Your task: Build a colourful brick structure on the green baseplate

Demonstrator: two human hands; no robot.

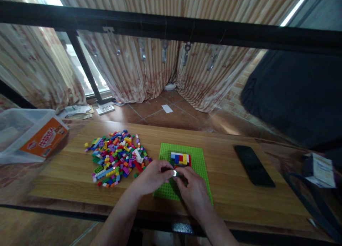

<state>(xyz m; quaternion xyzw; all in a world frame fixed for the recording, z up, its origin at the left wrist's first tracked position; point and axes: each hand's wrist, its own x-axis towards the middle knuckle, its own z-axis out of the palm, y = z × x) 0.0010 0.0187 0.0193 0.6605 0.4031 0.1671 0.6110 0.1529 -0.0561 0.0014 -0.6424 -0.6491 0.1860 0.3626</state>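
Above the green baseplate (199, 157), my left hand (153, 177) and my right hand (194, 189) meet fingertip to fingertip. Both pinch a small white toy brick (175, 173) that shines brightly; a bit of green shows beside it, too small to make out. Just beyond the fingers, a flat build of coloured bricks (181, 158) in white, blue, red and yellow sits on the baseplate, its near side partly hidden by my hands. Left of the baseplate lies a heap of loose toy bricks (117, 157) in many colours.
A black phone (253, 165) lies on the right of the wooden table (221, 167). At the far left stands a clear plastic bin (29, 132) with an orange label. A dark metal bar (171, 25) with hanging clips crosses above the table, in front of striped curtains (133, 67).
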